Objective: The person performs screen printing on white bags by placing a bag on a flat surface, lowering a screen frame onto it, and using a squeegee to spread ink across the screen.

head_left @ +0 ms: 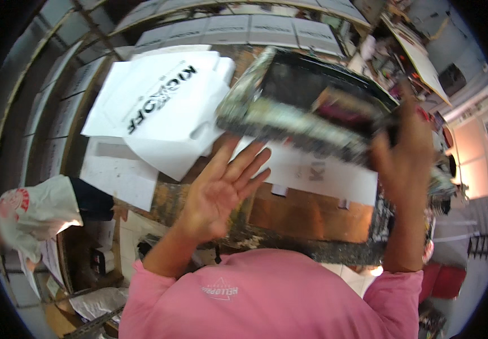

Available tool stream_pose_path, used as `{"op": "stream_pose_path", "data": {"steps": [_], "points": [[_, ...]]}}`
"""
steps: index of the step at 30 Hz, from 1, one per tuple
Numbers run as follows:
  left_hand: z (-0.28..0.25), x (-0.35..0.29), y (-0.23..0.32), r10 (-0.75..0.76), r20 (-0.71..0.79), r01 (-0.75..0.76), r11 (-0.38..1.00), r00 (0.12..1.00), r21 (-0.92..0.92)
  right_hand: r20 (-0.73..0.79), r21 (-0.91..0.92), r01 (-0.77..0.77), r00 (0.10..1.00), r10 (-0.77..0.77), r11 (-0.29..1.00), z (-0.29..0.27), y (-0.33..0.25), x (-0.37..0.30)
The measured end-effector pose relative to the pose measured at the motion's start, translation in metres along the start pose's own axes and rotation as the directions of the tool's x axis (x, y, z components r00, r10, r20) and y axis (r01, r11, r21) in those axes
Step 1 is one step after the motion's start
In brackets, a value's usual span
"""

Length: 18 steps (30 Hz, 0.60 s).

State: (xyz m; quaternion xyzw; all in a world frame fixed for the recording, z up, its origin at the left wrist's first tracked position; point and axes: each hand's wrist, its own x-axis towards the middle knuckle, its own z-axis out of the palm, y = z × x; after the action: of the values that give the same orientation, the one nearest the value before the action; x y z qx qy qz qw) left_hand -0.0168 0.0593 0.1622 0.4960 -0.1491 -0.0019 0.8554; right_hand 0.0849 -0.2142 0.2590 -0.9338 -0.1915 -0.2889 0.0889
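Observation:
A screen printing frame [303,121], crusted with dried ink and smeared by motion, is tilted up over the worktable. My right hand [405,155] is closed on its right end, fingers partly blurred. Inside the frame lies a brown and dark pink piece [342,107] whose kind I cannot make out. My left hand [218,189] is open, palm up with fingers spread, just below the frame's near left edge and holding nothing. A white sheet [306,169] with dark lettering lies beneath the frame, on a brown board [311,214] with small tabs at the sheet's near edge.
A loose pile of printed white sheets [165,101] covers the table's left side. More sheets lie on racks behind [249,31] and to the left [57,118]. Another person [43,212] in a pale shirt stands at left. Cluttered supplies [379,65] fill the far right.

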Motion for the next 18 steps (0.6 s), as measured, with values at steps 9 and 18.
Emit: {"op": "stream_pose_path", "data": {"steps": [9,18], "points": [[-0.050,-0.084,-0.109,-0.643,-0.362,0.447,0.747,0.675,-0.492,0.492,0.297,-0.012,0.859,-0.142,0.955,0.091,-0.006,-0.167],[-0.054,-0.097,-0.134,-0.621,-0.567,0.485,0.781,0.540,-0.394,0.445,0.283,-0.002,0.886,-0.129,0.959,0.184,0.024,-0.128]]}}
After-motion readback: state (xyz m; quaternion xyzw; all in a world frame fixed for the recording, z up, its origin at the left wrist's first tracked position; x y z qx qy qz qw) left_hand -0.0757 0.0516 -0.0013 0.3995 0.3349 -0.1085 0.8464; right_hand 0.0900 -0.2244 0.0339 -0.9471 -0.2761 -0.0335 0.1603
